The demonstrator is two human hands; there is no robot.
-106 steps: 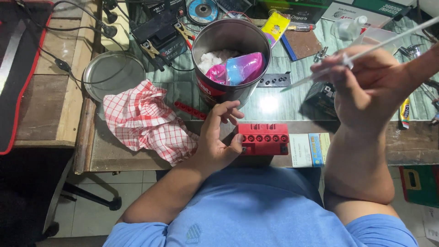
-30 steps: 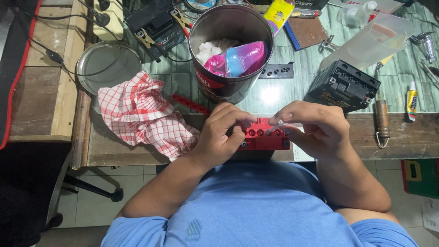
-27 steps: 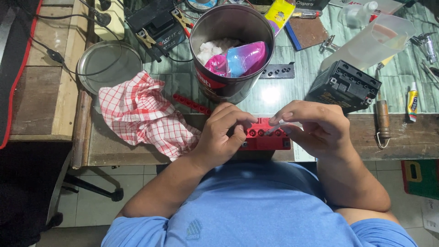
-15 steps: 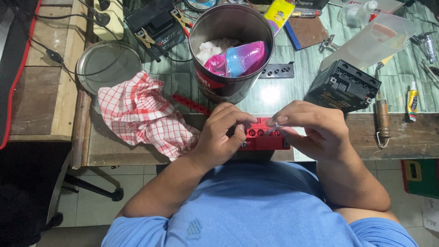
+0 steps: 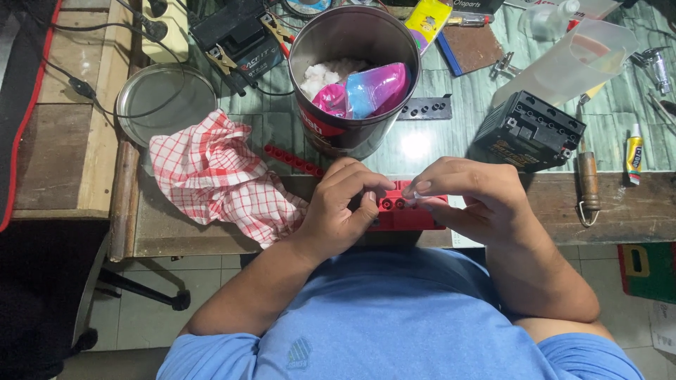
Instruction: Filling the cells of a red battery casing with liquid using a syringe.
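My left hand [image 5: 341, 205] grips the left end of a red rectangular block [image 5: 404, 213] with a row of round holes on its top, held at the near table edge. My right hand [image 5: 470, 200] covers the block's right end, with thumb and forefinger pinched on a small pale piece [image 5: 420, 200] right over the holes. What the piece is, I cannot make out. A red strip of caps [image 5: 292, 160] lies on the table just left of my hands.
A metal tin [image 5: 354, 77] holding white wads and a pink-blue bag stands behind my hands. A red checked cloth [image 5: 218, 176] and round lid [image 5: 163, 103] lie left. A black battery [image 5: 536, 130], clear jug [image 5: 567, 62], glue tube [image 5: 634, 153] and wooden-handled tool [image 5: 587, 184] lie right.
My right hand came down from up at the right, where it held a long thin white tube, to the red block. Over the last second both hands stayed almost still on it.
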